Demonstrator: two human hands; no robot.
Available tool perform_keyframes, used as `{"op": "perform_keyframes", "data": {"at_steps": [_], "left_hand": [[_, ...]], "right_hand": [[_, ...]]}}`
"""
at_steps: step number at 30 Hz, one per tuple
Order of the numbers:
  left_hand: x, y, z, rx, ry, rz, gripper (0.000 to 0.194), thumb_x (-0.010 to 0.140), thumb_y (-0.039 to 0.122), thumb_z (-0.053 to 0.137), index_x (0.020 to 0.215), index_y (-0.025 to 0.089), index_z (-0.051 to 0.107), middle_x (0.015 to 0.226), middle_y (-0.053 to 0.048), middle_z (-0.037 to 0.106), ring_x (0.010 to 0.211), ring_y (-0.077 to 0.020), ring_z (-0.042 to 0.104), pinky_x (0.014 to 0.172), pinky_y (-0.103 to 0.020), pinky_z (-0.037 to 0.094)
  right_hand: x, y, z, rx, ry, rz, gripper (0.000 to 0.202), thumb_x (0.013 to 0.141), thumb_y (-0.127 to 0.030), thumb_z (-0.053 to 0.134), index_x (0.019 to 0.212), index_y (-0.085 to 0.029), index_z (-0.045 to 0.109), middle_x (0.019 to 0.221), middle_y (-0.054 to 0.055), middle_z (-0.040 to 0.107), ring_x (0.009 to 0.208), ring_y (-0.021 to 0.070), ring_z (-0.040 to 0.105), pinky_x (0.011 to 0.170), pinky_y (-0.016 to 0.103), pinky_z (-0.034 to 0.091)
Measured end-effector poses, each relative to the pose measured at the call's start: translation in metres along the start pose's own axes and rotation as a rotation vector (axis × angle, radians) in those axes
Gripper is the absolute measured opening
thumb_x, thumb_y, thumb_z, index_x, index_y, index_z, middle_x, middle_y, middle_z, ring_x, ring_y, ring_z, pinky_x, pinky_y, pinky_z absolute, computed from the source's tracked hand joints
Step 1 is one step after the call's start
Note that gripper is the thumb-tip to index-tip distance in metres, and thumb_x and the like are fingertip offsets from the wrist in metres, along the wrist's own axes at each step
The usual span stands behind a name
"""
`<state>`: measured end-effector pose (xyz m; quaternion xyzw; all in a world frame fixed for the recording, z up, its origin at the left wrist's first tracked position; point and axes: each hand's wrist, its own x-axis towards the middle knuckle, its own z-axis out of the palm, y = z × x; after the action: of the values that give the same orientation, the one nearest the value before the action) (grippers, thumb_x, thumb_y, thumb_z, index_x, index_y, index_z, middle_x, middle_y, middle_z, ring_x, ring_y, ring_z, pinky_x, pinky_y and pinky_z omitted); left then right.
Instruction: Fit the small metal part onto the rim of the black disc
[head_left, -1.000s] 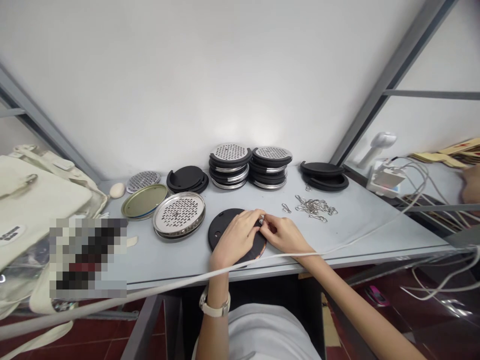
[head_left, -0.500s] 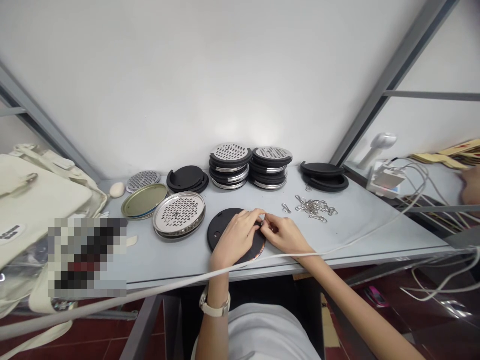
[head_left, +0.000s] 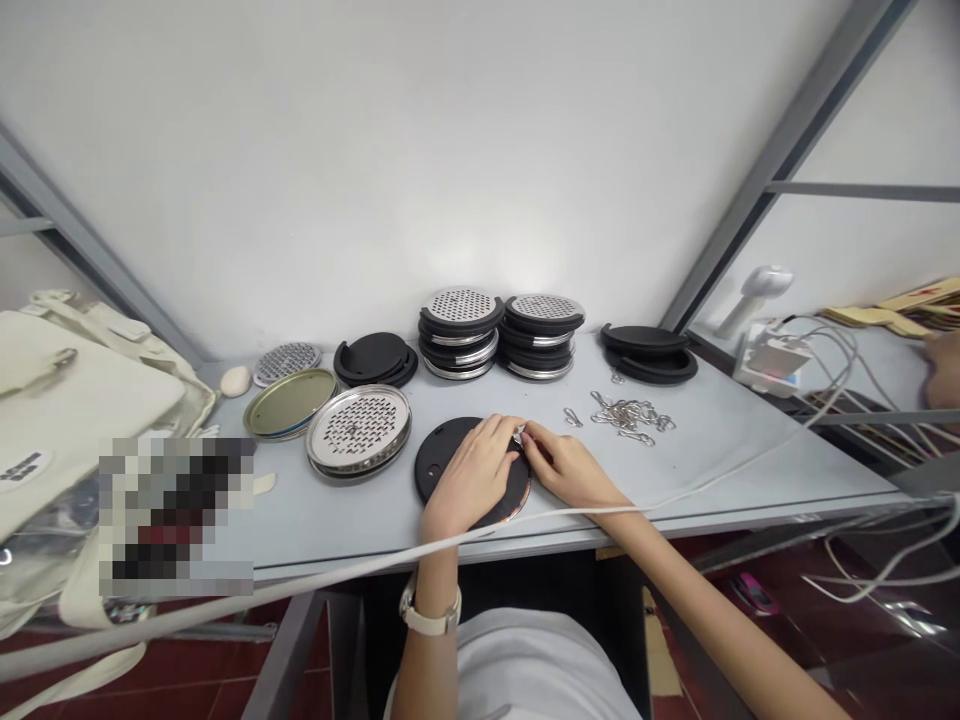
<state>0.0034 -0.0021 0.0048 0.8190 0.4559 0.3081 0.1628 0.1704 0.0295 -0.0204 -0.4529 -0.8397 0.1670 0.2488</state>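
A round black disc [head_left: 442,440] with small holes lies on the table under my left hand [head_left: 474,472]. That hand's palm covers its middle, with the fingers together and bent over the far right part of the rim. My right hand [head_left: 564,465] is closed in a pinch at the disc's right edge, close to the left fingertips. A small silvery glint shows between the two hands, too small to name. A thin shiny, copper-tinted edge shows along the disc's lower right. Right of my hands lies a pile of bent metal wire clips [head_left: 636,414], with one loose clip [head_left: 572,417] nearer.
Two stacks of round black-and-metal cases [head_left: 460,325] [head_left: 543,330] stand by the wall. Perforated metal discs [head_left: 358,428], a gold-coloured lid [head_left: 291,402] and black covers [head_left: 373,360] lie left; more black covers [head_left: 649,355] lie right. A white cable [head_left: 697,487] crosses in front.
My right fingertips have shifted slightly left and up along the disc's edge, and a silvery glint now shows there. My left hand stays almost still on the disc.
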Motion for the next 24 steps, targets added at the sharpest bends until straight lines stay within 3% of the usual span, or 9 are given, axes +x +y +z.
{"op": "perform_keyframes", "data": {"at_steps": [13,18,24], "left_hand": [[0.0003,-0.0016,0.0018,-0.018,0.001,-0.026,0.027,0.088,0.011,0.043,0.113,0.022,0.045,0.111,-0.006,0.051,0.105,-0.0199,0.05,0.092,-0.036,0.043],[0.0003,-0.0014,0.0009,-0.032,-0.003,-0.015,0.028,0.088,0.01,0.042,0.113,0.022,0.045,0.111,-0.005,0.052,0.107,-0.0195,0.049,0.093,-0.035,0.042],[0.0002,-0.0005,-0.0002,-0.037,-0.015,-0.014,0.027,0.088,0.009,0.042,0.111,0.022,0.045,0.109,-0.004,0.055,0.105,-0.0192,0.05,0.092,-0.035,0.042]], "right_hand": [[0.0013,-0.0014,0.0005,-0.096,-0.009,-0.01,0.027,0.095,-0.029,0.031,0.097,-0.019,0.055,0.075,0.004,0.066,0.064,0.0169,0.062,0.057,0.023,0.033],[0.0009,0.0019,0.0024,-0.121,-0.01,0.003,0.027,0.094,-0.028,0.033,0.082,-0.019,0.055,0.066,0.003,0.063,0.055,0.0145,0.057,0.053,0.022,0.03],[0.0012,0.0011,0.0017,-0.111,-0.012,-0.003,0.026,0.092,-0.027,0.034,0.078,-0.018,0.054,0.064,0.003,0.062,0.054,0.0137,0.055,0.054,0.022,0.029]]}}
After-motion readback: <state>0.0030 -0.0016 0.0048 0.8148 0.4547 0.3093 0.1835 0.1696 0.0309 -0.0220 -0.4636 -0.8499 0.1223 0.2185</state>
